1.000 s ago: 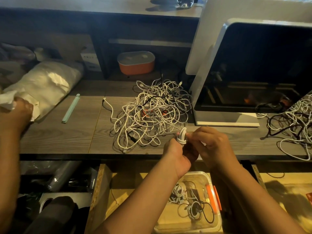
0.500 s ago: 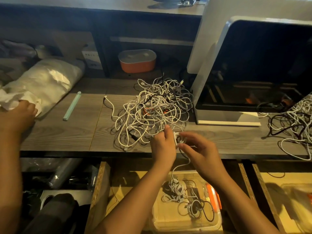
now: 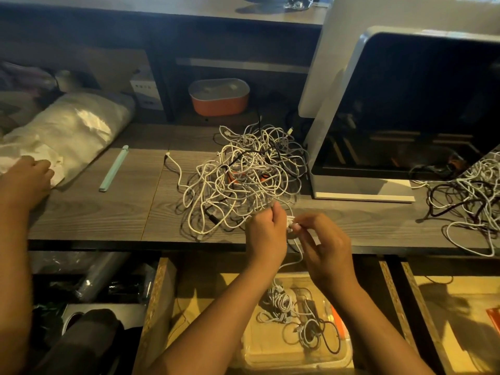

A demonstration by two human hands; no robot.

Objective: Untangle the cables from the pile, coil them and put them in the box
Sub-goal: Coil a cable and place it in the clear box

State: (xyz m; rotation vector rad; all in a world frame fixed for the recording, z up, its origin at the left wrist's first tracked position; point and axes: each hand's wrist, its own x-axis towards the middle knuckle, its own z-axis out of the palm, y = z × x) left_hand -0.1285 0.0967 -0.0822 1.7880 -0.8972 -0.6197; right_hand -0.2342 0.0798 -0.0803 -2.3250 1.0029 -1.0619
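Note:
A tangled pile of white, grey and black cables (image 3: pixel 243 180) lies on the grey wooden desk (image 3: pixel 89 212). In front of its near edge, my left hand (image 3: pixel 266 234) and my right hand (image 3: pixel 324 244) both pinch a white cable (image 3: pixel 290 224) held between them. From my fingers a strand of it (image 3: pixel 299 257) hangs down toward the clear plastic box (image 3: pixel 270 355) in the open drawer below. Several coiled white and black cables (image 3: pixel 281 304) lie inside the box.
A large white-framed machine (image 3: pixel 405 104) stands at the right of the pile. A second cable tangle (image 3: pixel 470 201) lies far right. Another person's hand (image 3: pixel 27 177) rests on a white bag at left. A pale green strip (image 3: pixel 113 169) and an orange container (image 3: pixel 219 97) lie behind.
The small white coil I held a second ago is gone from my fingers; a strand now hangs from them toward the box. My hands have dropped slightly and the hand at left has shifted.

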